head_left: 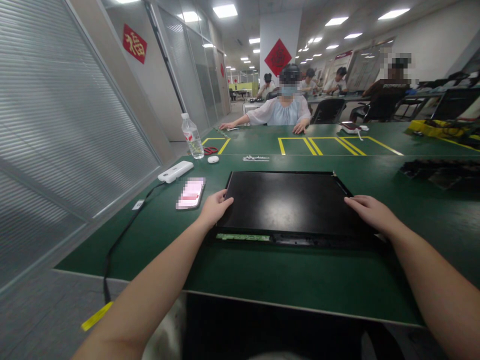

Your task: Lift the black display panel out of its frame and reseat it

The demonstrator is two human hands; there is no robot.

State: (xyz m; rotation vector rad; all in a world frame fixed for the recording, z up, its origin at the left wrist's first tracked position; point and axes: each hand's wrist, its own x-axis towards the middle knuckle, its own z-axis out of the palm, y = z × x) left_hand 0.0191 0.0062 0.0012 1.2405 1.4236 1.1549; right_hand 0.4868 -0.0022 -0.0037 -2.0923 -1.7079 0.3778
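- Green, smooth tabletop (300, 285) spreads across the view, marked with yellow tape outlines (294, 142) on its far part.
- Around it is a bright office: ceiling lights (225, 11), a red diamond-shaped sign (278, 57) on a pillar, and a partition with blinds (93, 90) at left. A person (287, 111) in a pale blue top sits opposite.
- The black panel (285, 200) lies broad face up on the near part of the table, long axis running left to right, roughly along the near edge.
- The left hand (214, 209) holds its left end, thumb over the top; the right hand (371, 212) holds the right end, some fingers hidden.
- The panel is flat and rectangular, its satin surface catching a blurred glow. A narrow green circuit strip (243, 237) shows along its near side.
- Left of it are a glossy phone (192, 194), a rounded white power bank (175, 171) and a clear plastic bottle (193, 137).
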